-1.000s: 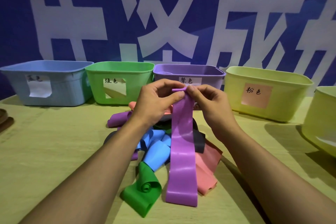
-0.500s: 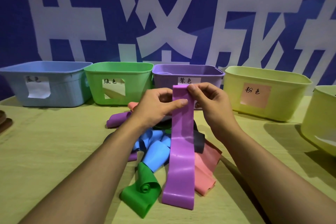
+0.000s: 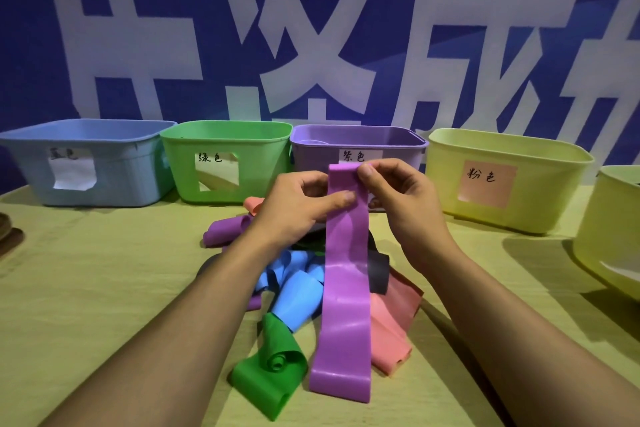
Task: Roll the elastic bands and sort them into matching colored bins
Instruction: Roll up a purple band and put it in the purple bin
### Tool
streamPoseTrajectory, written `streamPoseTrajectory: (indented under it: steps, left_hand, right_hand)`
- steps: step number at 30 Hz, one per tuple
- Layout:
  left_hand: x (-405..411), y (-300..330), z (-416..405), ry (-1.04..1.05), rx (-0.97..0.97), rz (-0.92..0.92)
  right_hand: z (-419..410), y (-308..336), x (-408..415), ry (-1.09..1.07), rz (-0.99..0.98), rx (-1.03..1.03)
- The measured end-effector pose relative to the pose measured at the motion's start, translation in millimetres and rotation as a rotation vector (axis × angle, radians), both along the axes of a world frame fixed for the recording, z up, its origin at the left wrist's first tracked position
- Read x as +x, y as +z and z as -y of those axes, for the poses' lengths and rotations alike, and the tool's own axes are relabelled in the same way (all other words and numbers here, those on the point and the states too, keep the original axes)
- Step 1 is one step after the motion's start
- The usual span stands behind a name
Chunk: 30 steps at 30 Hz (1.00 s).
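Even, fairly bright indoor light from above and the left, soft shadows falling right of the yellow bins (image 3: 505, 180) across the desk (image 3: 86, 288); faint sheen on the purple band (image 3: 343, 288); wide-angle bending at the edges; sharp centre, slight softness in the corners

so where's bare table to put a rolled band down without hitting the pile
Bare table lies left of the left forearm, before the blue bin and green bin. A smaller patch lies right of the right forearm, before the yellow bin. The middle is crowded: loose bands lie under both hands.
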State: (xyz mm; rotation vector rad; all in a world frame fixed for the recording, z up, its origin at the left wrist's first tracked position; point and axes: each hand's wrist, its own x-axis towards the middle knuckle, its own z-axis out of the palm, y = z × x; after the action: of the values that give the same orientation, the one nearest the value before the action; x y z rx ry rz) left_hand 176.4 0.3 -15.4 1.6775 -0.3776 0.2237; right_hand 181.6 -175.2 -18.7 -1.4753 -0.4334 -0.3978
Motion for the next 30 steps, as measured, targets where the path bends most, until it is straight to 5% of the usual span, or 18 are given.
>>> streamPoseTrajectory:
  steps: [30]
  left_hand:
    - [-7.0,4.4,4.8,-0.018,-0.159,-0.124]
  right_hand:
    - [0.3,-3.0,-2.1,0.035,0.028,-0.031]
